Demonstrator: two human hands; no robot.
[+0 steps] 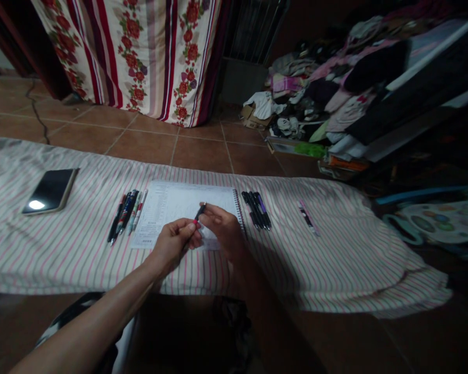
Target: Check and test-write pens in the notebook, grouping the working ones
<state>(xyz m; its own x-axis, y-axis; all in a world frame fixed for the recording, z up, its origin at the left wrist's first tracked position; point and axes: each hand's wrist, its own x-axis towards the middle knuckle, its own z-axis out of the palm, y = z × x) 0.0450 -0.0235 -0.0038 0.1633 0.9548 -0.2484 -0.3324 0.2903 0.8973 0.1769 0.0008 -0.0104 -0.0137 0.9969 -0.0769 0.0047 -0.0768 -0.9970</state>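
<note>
Both my hands meet over a spiral notebook [179, 205] that lies on a striped cloth [62, 254]. My left hand [175, 244] and my right hand [222, 226] are both closed on one dark pen [199, 212] with a pink band, held tilted above the page. A row of several pens [127, 213] lies left of the notebook. Another group of dark pens [257, 209] lies to its right. A single pen [306, 217] lies alone further right.
A phone [50, 190] lies screen up on the cloth at the left. Tiled floor [203, 150] lies beyond the cloth, with a floral curtain [148, 57] behind. A heap of clothes and boxes [327, 88] fills the right.
</note>
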